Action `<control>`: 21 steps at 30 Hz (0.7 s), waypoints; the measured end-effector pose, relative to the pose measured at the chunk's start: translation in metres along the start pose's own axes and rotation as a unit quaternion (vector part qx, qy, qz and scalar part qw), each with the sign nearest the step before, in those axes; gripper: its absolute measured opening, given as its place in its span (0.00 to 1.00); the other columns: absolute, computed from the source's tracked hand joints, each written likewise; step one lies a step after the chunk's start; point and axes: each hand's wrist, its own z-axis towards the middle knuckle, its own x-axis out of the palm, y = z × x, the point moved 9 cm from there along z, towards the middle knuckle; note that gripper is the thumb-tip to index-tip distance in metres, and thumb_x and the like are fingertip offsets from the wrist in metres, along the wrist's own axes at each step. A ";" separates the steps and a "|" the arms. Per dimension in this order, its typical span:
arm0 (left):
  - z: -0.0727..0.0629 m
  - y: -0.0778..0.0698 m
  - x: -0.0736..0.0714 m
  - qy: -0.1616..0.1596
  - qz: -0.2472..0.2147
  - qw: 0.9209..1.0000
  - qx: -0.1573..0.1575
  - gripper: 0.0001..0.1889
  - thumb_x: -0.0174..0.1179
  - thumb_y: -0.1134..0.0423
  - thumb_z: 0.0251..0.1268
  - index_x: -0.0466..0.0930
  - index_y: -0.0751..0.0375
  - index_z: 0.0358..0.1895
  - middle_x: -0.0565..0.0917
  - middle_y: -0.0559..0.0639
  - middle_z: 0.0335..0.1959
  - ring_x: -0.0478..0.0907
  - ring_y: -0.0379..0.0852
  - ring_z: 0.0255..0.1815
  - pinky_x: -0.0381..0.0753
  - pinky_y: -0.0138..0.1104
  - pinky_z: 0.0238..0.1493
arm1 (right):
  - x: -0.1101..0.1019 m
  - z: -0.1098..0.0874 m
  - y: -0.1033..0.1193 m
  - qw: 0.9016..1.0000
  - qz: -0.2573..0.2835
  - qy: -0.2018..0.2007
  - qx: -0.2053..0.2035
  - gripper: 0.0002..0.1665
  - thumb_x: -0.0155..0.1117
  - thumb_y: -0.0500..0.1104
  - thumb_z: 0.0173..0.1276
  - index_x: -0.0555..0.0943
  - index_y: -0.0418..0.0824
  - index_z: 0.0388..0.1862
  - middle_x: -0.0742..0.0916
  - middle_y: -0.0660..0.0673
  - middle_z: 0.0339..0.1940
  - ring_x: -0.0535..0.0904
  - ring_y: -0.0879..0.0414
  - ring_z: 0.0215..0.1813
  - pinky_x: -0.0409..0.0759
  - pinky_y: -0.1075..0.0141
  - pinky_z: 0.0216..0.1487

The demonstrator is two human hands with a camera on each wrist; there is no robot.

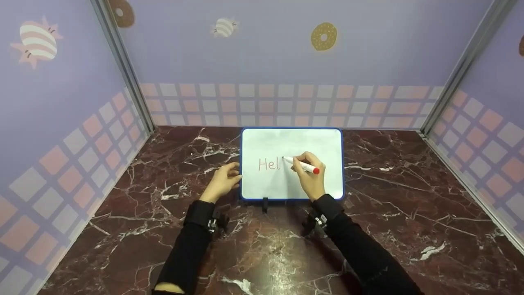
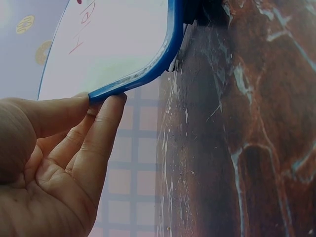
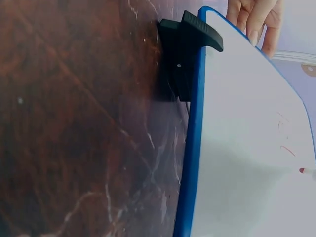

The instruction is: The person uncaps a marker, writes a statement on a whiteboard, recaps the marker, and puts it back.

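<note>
A whiteboard [image 1: 262,143] with a blue frame stands propped up, bearing the red letters "Hel" [image 1: 269,164]. My left hand [image 1: 223,180] pinches the board's left edge; in the left wrist view the thumb [image 2: 59,114] lies on the front and the fingers are behind the blue rim [image 2: 148,71]. A white marker [image 1: 303,165] with a red end is gripped by my right hand [image 1: 314,178] in front of the board. Its tip is just right of the "l", at or very near the surface. In the right wrist view only the marker's tip [image 3: 302,170] shows, and the right hand is out of sight.
A black stand [image 3: 180,54] hooks over the board's lower edge and rests on the dark red marbled table [image 1: 380,229]. Purple panels with a checked band [image 1: 188,104] enclose the table at the back and both sides.
</note>
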 end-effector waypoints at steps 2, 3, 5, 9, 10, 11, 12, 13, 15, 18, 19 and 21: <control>0.000 0.001 0.000 0.000 -0.001 1.000 -0.001 0.26 0.52 0.73 0.73 0.63 0.69 0.72 0.72 0.74 0.65 0.74 0.65 0.66 0.84 0.47 0.58 | 0.001 0.000 -0.002 1.000 -0.003 0.001 0.001 0.06 0.62 0.24 0.64 0.78 0.23 0.27 0.84 0.30 0.25 0.83 0.44 0.25 0.78 0.79 0.27; -0.001 0.001 0.001 0.000 -0.002 1.000 0.000 0.26 0.52 0.73 0.73 0.63 0.69 0.72 0.72 0.74 0.65 0.74 0.65 0.66 0.84 0.47 0.59 | 0.001 0.000 -0.002 1.000 -0.004 0.002 0.001 0.05 0.62 0.24 0.64 0.78 0.23 0.27 0.84 0.30 0.25 0.83 0.44 0.25 0.78 0.79 0.27; -0.001 0.001 0.001 0.000 -0.005 1.000 -0.001 0.26 0.52 0.73 0.73 0.62 0.69 0.72 0.72 0.74 0.65 0.74 0.65 0.65 0.84 0.47 0.59 | 0.000 0.000 -0.002 1.000 -0.005 0.004 0.000 0.05 0.63 0.24 0.63 0.78 0.23 0.27 0.85 0.30 0.25 0.83 0.45 0.25 0.78 0.79 0.27; -0.001 -0.001 0.001 0.003 -0.008 1.000 0.001 0.26 0.52 0.73 0.73 0.62 0.70 0.72 0.72 0.74 0.65 0.74 0.65 0.65 0.83 0.48 0.59 | -0.001 -0.002 -0.001 1.000 -0.005 0.013 -0.006 0.06 0.62 0.23 0.62 0.78 0.23 0.25 0.85 0.31 0.24 0.82 0.52 0.24 0.78 0.79 0.27; -0.001 -0.001 0.001 0.003 -0.008 1.000 0.001 0.26 0.53 0.73 0.73 0.62 0.70 0.72 0.72 0.74 0.65 0.74 0.65 0.65 0.83 0.48 0.59 | -0.001 -0.003 -0.001 1.000 -0.005 0.015 -0.008 0.07 0.62 0.23 0.62 0.77 0.24 0.25 0.85 0.31 0.23 0.82 0.54 0.24 0.78 0.79 0.27; -0.001 -0.001 0.001 0.003 -0.008 1.000 0.002 0.26 0.53 0.73 0.73 0.63 0.70 0.72 0.72 0.74 0.65 0.74 0.65 0.65 0.83 0.49 0.59 | -0.001 -0.004 -0.002 1.000 -0.004 0.019 -0.008 0.07 0.62 0.23 0.62 0.77 0.24 0.24 0.84 0.31 0.23 0.82 0.54 0.23 0.77 0.79 0.26; -0.001 -0.001 0.001 0.002 -0.009 1.000 0.002 0.26 0.53 0.73 0.73 0.63 0.70 0.72 0.73 0.74 0.64 0.75 0.65 0.65 0.83 0.49 0.59 | -0.001 -0.005 -0.002 1.000 -0.003 0.023 -0.010 0.07 0.62 0.22 0.61 0.77 0.24 0.24 0.84 0.32 0.22 0.82 0.53 0.23 0.77 0.79 0.26; 0.000 -0.001 0.001 0.001 -0.008 1.000 0.003 0.26 0.53 0.73 0.73 0.63 0.70 0.72 0.73 0.74 0.64 0.75 0.65 0.65 0.83 0.49 0.59 | 0.000 -0.006 -0.004 1.000 -0.004 0.026 -0.010 0.08 0.61 0.22 0.61 0.77 0.24 0.23 0.84 0.32 0.22 0.82 0.51 0.22 0.77 0.78 0.25; 0.000 -0.001 0.001 0.000 -0.008 1.000 0.004 0.26 0.53 0.73 0.73 0.63 0.70 0.72 0.73 0.74 0.64 0.75 0.65 0.64 0.83 0.49 0.59 | 0.000 -0.008 -0.012 0.999 -0.007 0.033 -0.007 0.08 0.61 0.22 0.61 0.76 0.24 0.22 0.84 0.31 0.21 0.82 0.47 0.22 0.76 0.79 0.24; -0.001 0.000 0.001 0.001 -0.007 1.000 0.004 0.25 0.53 0.73 0.73 0.63 0.69 0.72 0.73 0.74 0.64 0.74 0.65 0.65 0.83 0.48 0.59 | 0.001 -0.009 -0.025 0.999 -0.008 0.038 0.001 0.09 0.61 0.22 0.62 0.76 0.24 0.22 0.83 0.31 0.20 0.81 0.43 0.21 0.75 0.78 0.23; -0.001 0.000 0.001 0.003 -0.006 1.000 0.002 0.26 0.53 0.73 0.73 0.63 0.68 0.72 0.72 0.73 0.65 0.74 0.65 0.65 0.83 0.48 0.59 | 0.000 -0.010 -0.030 0.999 -0.009 0.037 0.005 0.09 0.61 0.23 0.62 0.76 0.25 0.21 0.83 0.32 0.20 0.81 0.44 0.20 0.75 0.78 0.23; -0.002 0.001 0.001 0.006 -0.007 1.000 -0.001 0.26 0.52 0.72 0.74 0.63 0.67 0.73 0.71 0.73 0.66 0.74 0.64 0.66 0.83 0.47 0.60 | -0.002 -0.010 -0.035 0.999 -0.006 0.033 0.008 0.10 0.62 0.24 0.62 0.76 0.27 0.21 0.84 0.34 0.19 0.80 0.47 0.20 0.74 0.78 0.22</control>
